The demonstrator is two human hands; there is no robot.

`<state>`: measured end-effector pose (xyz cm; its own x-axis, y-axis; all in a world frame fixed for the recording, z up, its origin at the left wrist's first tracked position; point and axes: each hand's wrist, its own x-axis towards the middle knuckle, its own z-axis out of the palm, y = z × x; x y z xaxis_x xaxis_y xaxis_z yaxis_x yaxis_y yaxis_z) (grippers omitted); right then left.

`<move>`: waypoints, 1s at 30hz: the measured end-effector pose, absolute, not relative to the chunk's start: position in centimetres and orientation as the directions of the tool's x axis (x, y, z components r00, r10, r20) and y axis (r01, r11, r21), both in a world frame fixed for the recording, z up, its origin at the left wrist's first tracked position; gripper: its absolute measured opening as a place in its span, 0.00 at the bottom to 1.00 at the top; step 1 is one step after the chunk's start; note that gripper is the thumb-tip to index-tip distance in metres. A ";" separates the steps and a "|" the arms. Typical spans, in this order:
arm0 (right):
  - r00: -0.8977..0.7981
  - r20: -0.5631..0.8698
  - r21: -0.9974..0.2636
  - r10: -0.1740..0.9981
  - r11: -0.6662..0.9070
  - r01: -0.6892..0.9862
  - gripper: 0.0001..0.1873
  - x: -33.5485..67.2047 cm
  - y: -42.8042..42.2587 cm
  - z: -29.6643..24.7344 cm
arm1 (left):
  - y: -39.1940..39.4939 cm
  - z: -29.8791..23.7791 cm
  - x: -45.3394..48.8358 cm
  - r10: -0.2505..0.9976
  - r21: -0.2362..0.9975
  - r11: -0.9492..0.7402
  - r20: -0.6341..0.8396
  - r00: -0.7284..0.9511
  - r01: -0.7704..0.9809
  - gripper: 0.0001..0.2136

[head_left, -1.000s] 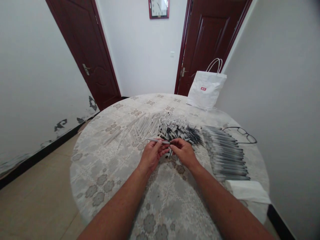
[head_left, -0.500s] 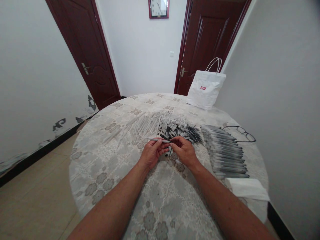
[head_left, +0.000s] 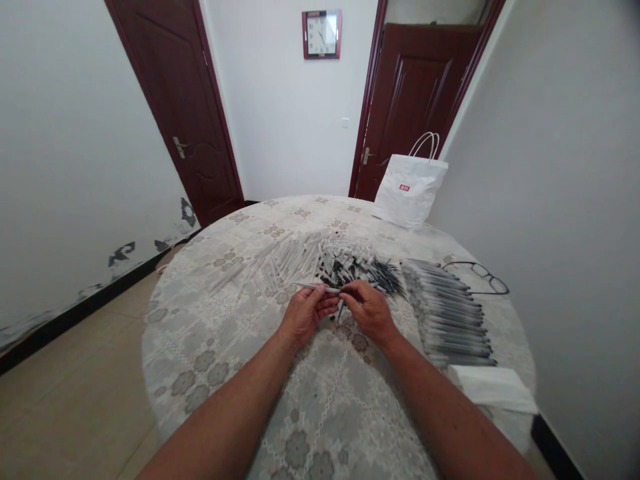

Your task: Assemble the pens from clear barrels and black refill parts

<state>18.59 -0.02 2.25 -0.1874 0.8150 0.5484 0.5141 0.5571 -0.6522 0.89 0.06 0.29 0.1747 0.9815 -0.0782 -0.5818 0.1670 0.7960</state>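
My left hand (head_left: 309,312) is closed on a slim grey pen (head_left: 313,287), its pointed end to the left. At the pen's right end, the fingertips of my right hand (head_left: 369,308) are pinched together; whether they grip the pen or a small part on it is hidden. Just beyond my hands lies a pile of black refills and small white and black parts (head_left: 353,261). Clear pen barrels (head_left: 287,257) are spread to the left of that pile. A row of grey pens with dark ends (head_left: 453,310) lies to the right.
Eyeglasses (head_left: 480,272) rest beside the row of pens, and a folded white cloth or paper (head_left: 493,388) lies below it. A white paper bag (head_left: 410,190) stands at the far right of the round table, which has a patterned tablecloth (head_left: 210,373).
The camera view has tilted up slightly, so everything sits lower in the picture. My hands keep nearly the same pose around the pen.
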 end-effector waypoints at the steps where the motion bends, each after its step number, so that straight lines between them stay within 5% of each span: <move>1: -0.205 0.542 -0.638 0.815 0.558 0.531 0.10 18.6 0.0 2.2 | 0.1 0.3 0.9 0.982 0.801 0.169 -0.085 0.171 -0.574 0.12; 11: -0.253 0.500 -0.576 0.828 0.536 0.617 0.14 18.2 -0.7 1.9 | -0.1 0.3 1.0 0.984 0.805 0.163 -0.090 0.153 -0.570 0.13; 30: -0.268 0.658 -0.543 0.704 0.690 0.479 0.05 18.2 -0.2 1.2 | -0.2 0.4 1.0 0.991 0.806 0.129 -0.087 0.099 -0.578 0.15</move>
<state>18.24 -0.18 1.18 -0.2676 0.7036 0.6583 0.4790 0.6900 -0.5427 1.02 -0.23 0.37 0.0989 0.9913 -0.0873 -0.5783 0.1287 0.8056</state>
